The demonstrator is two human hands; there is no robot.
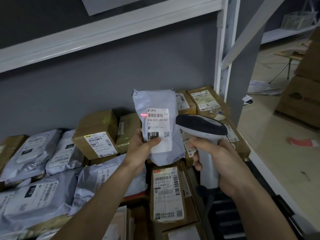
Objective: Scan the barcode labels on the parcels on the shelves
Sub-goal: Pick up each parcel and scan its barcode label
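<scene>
From the head view, the left hand [142, 146] holds a grey poly mailer [158, 125] upright above the shelf load, thumb pressed across the lower part of its white shipping label [158, 129] and the other fingers curled behind the bag's left edge. A short red scan line [144, 115] falls on the bag just left of the barcode [155, 115] at the label's top edge. The right hand [223, 163] wraps its fingers round the grip of a grey handheld scanner [201, 126], whose dark-topped head points toward the mailer and sits just beside the bag's right edge without touching it.

Below, the shelf is packed edge to edge: grey mailers [34, 153] lie flat on the left, a brown carton [97, 134] stands tilted behind them, and a labelled carton [168, 194] lies directly under the held bag. More cartons [206, 101] fill the back right corner against the white shelf upright [223, 49]. The upper shelf beam [103, 33] runs well above the mailer's top edge, leaving open room there. Right of the upright, tiled floor [270, 135] shows, with stacked cardboard boxes [304, 94] near its far edge.
</scene>
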